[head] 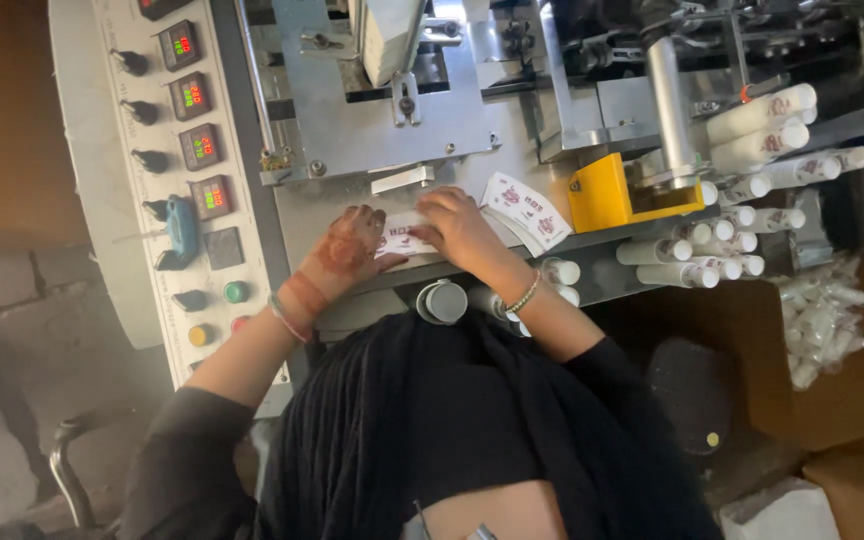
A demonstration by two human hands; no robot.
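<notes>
left hand (350, 243): palm down, fingers spread flat on the near edge of a printed blank (399, 240), pinning it to the worktop (332, 205). Not curled round anything.
right hand (457, 225): just right of the left one, fingertips pinching the same blank's other end, so it's closed lightly on the paper.
blank: white with red print, lying flat between the two hands, touching both.
stack (525, 212): more printed blanks fanned out just right of the right hand, leaning toward the yellow bracket (602, 195).
cups (697, 250): rows of rolled white tubes well off to the right of the right hand, lying on their sides; bigger ones (764, 125) above them.
panel (197, 150): left of the left hand, red and green readouts, knobs, coloured buttons below. Nobody's touching it.
step, my guess: looks like squaring up or peeling one blank off the pile before it goes to the machine.
next move, my guess: needs a clean single sheet, so a light pinch and a slide that keeps it flat; the left hand has to ease off or it'll crease.
</notes>
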